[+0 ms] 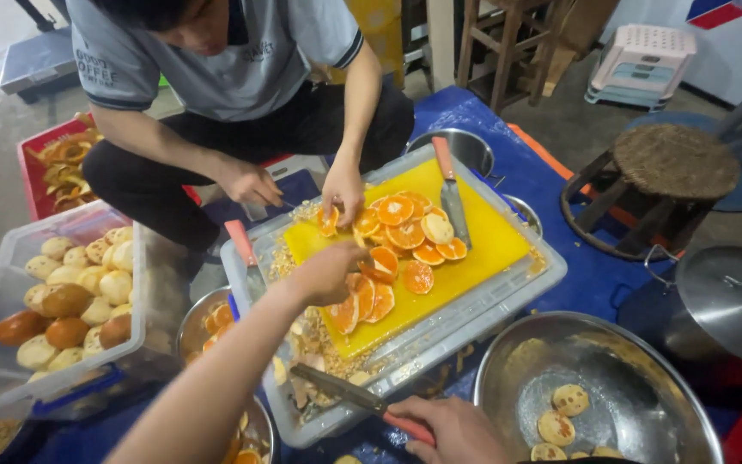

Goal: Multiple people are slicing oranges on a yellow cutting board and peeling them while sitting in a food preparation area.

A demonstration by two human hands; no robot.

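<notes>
- Head view: my left hand (324, 271) is out over the yellow cutting board (483, 245), fingers curled onto the orange slices (371, 296) at its near-left edge; whether it pinches one, I can't tell.
- My right hand (448, 430) is closed round the red handle of a knife (349, 395), blade lying left-up along the tray's (551, 275) near rim.
- Slices lie up-right of the blade tip; left hand is the nearer.
- Across the board, another person's hand (343, 189) presses a slice; a second knife (450, 193) rests there.
</notes>
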